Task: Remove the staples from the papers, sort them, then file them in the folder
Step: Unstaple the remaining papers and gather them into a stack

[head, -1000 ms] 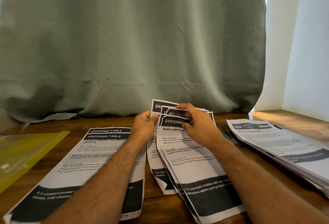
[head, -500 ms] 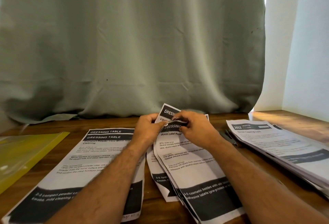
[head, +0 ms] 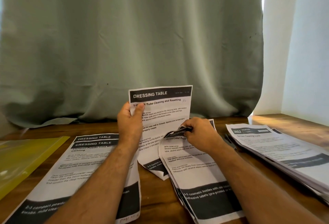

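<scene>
printed sheet (head: 165,109) upright, black header

A grey-green curtain (head: 124,45) hangs behind the wooden table (head: 153,193).

Two hands: the left hand (head: 130,123) and the right hand (head: 200,133). One raised sheet (head: 165,109). Three lots of paper on the tabletop (head: 153,186): a left pile (head: 83,168), a middle bundle (head: 197,175), a right stack (head: 284,154). One yellow folder (head: 23,158). One curtain (head: 131,42). One dark tool (head: 229,141), too hidden to identify
</scene>
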Demonstrator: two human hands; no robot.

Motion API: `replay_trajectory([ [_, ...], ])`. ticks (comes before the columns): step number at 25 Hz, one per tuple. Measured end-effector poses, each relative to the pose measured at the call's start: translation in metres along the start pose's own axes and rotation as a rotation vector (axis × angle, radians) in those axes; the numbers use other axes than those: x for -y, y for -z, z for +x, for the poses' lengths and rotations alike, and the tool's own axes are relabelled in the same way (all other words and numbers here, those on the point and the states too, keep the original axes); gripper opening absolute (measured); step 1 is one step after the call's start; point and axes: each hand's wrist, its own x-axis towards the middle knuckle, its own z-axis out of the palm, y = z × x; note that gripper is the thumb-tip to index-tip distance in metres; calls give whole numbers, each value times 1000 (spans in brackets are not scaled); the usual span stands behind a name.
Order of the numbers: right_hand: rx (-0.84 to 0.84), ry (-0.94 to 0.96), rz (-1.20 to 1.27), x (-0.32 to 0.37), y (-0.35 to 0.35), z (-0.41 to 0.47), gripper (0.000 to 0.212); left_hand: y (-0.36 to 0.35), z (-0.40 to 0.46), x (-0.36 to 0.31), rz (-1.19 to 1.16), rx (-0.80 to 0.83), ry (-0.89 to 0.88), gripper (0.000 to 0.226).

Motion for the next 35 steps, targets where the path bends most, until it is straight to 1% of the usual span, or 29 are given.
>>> replay_trajectory([
  [2,0,-8,-16,-3,-1,1,25,-1,0,-7,-11,-36,-86,8],
  [4,-1,-23,-7,-5,1,1,25,-3,0,-19,-73,-100,-172,9],
  [6,-38,-16,52,-3,3,0,30,-2,1,-30,-152,-154,-202,4],
  [8,-105,3,102,0,6,-1,42,-1,2,-37,-193,-190,-208,11],
  [9,-141,17,100,2,7,-1,42,0,2,-38,-180,-194,-219,12],
  [12,-249,88,35,12,15,-1,25,2,-1,-44,-81,-142,-312,15],
  [13,-284,116,28,15,19,0,22,2,-2,-47,-48,-119,-345,15],
  [15,-355,166,36,23,31,5,20,3,-2,-55,26,-78,-419,14],
  [19,-512,280,96,55,61,20,17,-3,6,-84,150,-16,-630,15],
  [22,-636,425,173,90,88,28,17,-12,11,-115,118,28,-699,14],
  [25,-774,565,206,128,117,30,18,-14,14,-149,34,61,-702,18],
  [27,-858,620,205,152,133,31,20,-13,21,-165,6,34,-619,23],
  [28,-886,631,205,161,138,31,21,-12,25,-168,-20,12,-530,26],
  [30,-886,615,198,174,139,34,22,-8,39,-160,-87,16,-242,27],
  [32,-801,557,171,175,129,38,23,3,47,-134,-117,141,68,25],
  [33,-737,512,149,172,118,40,23,11,52,-114,-119,210,194,26],
  [34,-671,460,127,166,106,42,22,19,53,-93,-112,255,301,27],
  [35,-611,411,111,159,92,43,22,29,53,-72,-91,259,386,27],
])
